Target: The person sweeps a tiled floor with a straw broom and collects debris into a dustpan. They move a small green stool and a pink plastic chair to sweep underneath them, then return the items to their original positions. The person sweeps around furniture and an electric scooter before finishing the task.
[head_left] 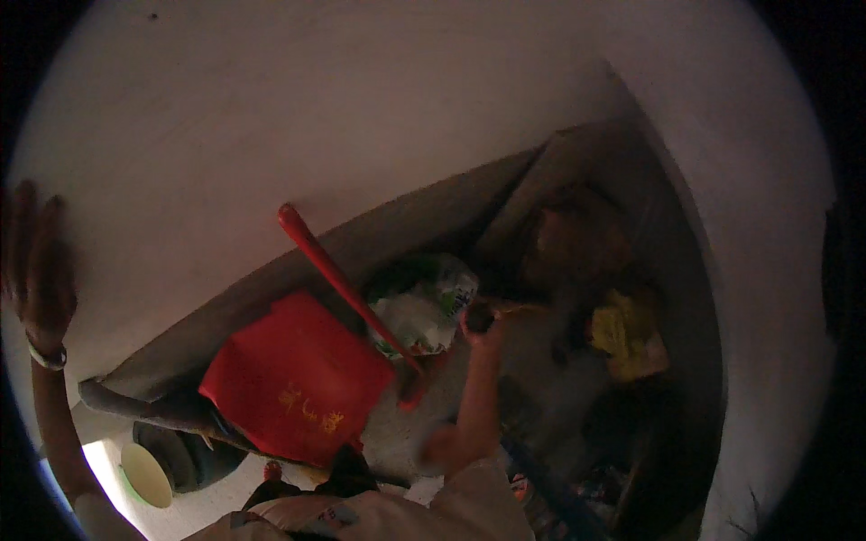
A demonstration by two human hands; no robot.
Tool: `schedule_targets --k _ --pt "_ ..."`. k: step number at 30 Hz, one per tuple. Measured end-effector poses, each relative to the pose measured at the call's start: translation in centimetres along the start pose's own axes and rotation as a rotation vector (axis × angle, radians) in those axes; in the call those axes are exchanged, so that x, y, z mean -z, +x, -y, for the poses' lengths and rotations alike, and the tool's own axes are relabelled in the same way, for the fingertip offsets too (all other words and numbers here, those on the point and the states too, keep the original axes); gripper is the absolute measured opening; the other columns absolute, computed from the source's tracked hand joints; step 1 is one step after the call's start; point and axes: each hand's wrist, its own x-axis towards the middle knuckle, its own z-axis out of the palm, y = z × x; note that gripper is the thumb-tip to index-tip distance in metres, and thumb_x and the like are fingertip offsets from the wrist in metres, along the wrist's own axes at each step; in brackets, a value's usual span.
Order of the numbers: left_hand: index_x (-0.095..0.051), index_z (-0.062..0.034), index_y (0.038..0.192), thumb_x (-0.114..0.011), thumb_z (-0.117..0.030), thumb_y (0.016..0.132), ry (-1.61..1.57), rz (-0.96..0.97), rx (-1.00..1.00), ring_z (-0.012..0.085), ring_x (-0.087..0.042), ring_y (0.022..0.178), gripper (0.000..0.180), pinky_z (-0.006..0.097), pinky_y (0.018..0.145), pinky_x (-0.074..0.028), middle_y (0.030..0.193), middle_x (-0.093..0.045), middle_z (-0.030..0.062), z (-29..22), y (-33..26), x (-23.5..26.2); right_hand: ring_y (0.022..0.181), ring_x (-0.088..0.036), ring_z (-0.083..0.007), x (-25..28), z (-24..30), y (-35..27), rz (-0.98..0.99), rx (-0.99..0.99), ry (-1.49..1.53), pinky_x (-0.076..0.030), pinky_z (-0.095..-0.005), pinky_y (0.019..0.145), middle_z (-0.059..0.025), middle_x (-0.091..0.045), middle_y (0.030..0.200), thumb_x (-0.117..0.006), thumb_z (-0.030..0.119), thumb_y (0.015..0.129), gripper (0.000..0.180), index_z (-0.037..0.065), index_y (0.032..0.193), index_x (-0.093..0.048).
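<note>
My left hand [41, 261] is raised at the far left with its fingers stretched out, lying against the pale wall [180, 153]; a light bracelet [47, 358] circles its wrist. In the middle, my right hand [480, 332] is closed round a dark, round-ended thing [480, 316] whose kind the dim light hides. Just left of that hand lies a crumpled white and green plastic bag [419, 311]. A red long handle [336, 270] leans across, its upper end by the wall. Beside it is a large red bag or sheet [293, 379] with yellow lettering.
A yellow package [624, 329] sits to the right, near a brownish blurred heap [577, 234]. Dark bars and small litter [604, 487] lie at the lower right. A dark bucket [203, 455] and a pale yellow round basin [146, 475] stand lower left. A curved wall [758, 270] closes the right side.
</note>
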Motion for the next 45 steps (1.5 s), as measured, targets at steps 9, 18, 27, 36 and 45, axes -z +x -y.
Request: schedule_targets --k 9,18,27,36,45 --pt "-0.043 -0.0173 0.124 -0.054 -0.002 0.072 -0.261 -0.161 0.035 0.0182 -0.021 0.129 0.055 0.045 0.107 -0.01 0.136 -0.032 0.0024 -1.2 0.1 0.4 0.081 -0.055 -0.0236 4.1 -0.1 -22.8 0.085 1.02 -1.297 -0.049 -0.0373 0.065 -0.0096 -0.055 0.091 -0.068 0.02 0.067 0.041 0.006 0.102 -0.051" --pt "-0.052 -0.0129 0.108 -0.055 0.0 0.068 -0.869 -0.132 -0.056 0.0242 -0.024 0.127 0.043 0.047 0.104 -0.016 0.133 -0.033 0.0087 -4.5 -6.8 1.7 0.101 -0.049 -0.0231 10.6 -24.0 -59.4 -0.067 0.773 -1.167 -0.039 -0.033 0.086 -0.0124 -0.052 0.109 -0.069 0.015 0.064 0.077 0.002 0.129 -0.031" --pt "-0.044 -0.0143 0.119 -0.049 -0.028 0.087 -2.516 1.051 0.049 0.0197 -0.044 0.11 0.035 0.036 0.09 -0.038 0.117 -0.048 0.0044 -22.4 -27.8 17.4 0.107 -0.049 -0.0328 17.7 -38.0 -82.9 -0.211 0.502 -1.435 -0.041 -0.0343 0.087 -0.0203 -0.044 0.123 -0.068 0.015 0.064 0.081 0.006 0.133 -0.024" --pt "-0.042 -0.0119 0.117 -0.054 -0.008 0.081 -2.755 1.522 0.215 0.0195 -0.05 0.1 0.038 0.04 0.082 -0.044 0.109 -0.051 0.0038 -21.7 -38.5 30.2 0.081 -0.054 -0.0345 23.6 -45.4 -92.7 -0.545 0.544 -1.693 -0.046 -0.0419 0.068 -0.0168 -0.051 0.095 -0.069 0.018 0.061 0.084 0.012 0.132 -0.026" --pt "-0.047 -0.0061 0.114 -0.057 -0.003 0.077 -2.618 1.401 -0.773 0.0162 -0.051 0.098 0.039 0.033 0.081 -0.044 0.107 -0.053 0.0037 -16.1 -34.4 30.0 0.074 -0.055 -0.0327 11.7 -44.5 -90.7 -1.121 0.844 -1.457 -0.046 -0.0401 0.063 -0.0124 -0.055 0.083 -0.068 0.014 0.057 0.064 0.01 0.115 -0.044"
